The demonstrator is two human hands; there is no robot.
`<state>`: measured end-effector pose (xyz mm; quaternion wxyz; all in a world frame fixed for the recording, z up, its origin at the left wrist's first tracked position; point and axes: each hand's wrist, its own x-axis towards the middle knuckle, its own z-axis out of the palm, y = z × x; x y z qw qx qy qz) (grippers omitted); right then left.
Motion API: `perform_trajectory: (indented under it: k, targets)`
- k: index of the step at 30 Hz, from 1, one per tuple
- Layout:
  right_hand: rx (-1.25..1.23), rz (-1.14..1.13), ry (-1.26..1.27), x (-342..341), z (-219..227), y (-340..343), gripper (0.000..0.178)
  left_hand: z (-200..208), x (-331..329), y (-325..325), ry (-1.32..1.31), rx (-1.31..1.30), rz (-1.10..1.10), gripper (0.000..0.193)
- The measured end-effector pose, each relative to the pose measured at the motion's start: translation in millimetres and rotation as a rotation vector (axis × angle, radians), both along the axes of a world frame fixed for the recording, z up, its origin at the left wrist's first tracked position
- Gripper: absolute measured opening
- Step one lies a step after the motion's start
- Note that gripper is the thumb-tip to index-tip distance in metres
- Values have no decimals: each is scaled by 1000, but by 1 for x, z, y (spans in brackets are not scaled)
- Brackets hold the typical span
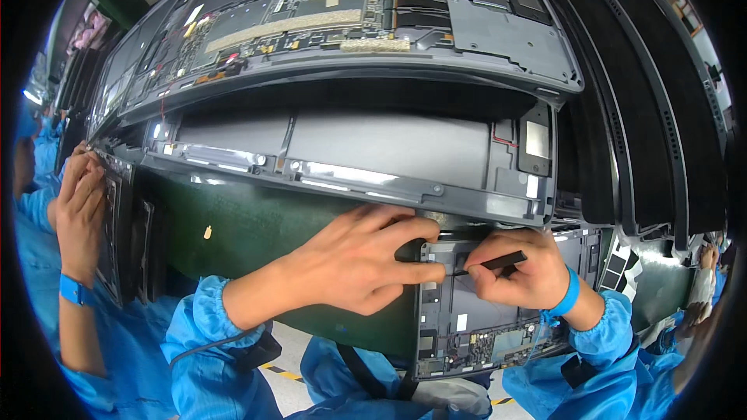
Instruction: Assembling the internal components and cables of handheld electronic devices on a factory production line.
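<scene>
- Your right hand [525,268] pinched a black pen-like tool [504,262] between its fingers, over the open device [440,303], lower right of the frame.
- Your left hand [354,264] had fingers spread; their contact was unclear.
- The circuit board [467,350] was in; uncovered, work seemed unfinished.

Single view: fisheye, left one of a head-worn pair. Faces down and forward, close over wearer's left hand [358,259] and right hand [538,271], both below centre; sleeves [204,327] enter from lower edge. Large chassis [510,35] spans upper part, edges bowed. Dark rounded surround.
</scene>
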<state>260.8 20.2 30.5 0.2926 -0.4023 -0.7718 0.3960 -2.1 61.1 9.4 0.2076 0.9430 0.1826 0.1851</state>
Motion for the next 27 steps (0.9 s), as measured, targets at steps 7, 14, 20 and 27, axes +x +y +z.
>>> perform_trajectory:
  k: [7,14,20,27]
  targets:
    - [113,-12,-28,-6,-1,-6,9,-4,1,3,-45,63,27,46]
    - [414,-123,-212,-16,0,-30,14,-5,3,5,-89,102,25,45]
    - [401,-99,-193,-13,-2,-38,16,-6,4,1,-97,103,33,46]
    - [405,-31,-236,-11,-2,-46,16,-4,4,-1,-76,131,52,44]
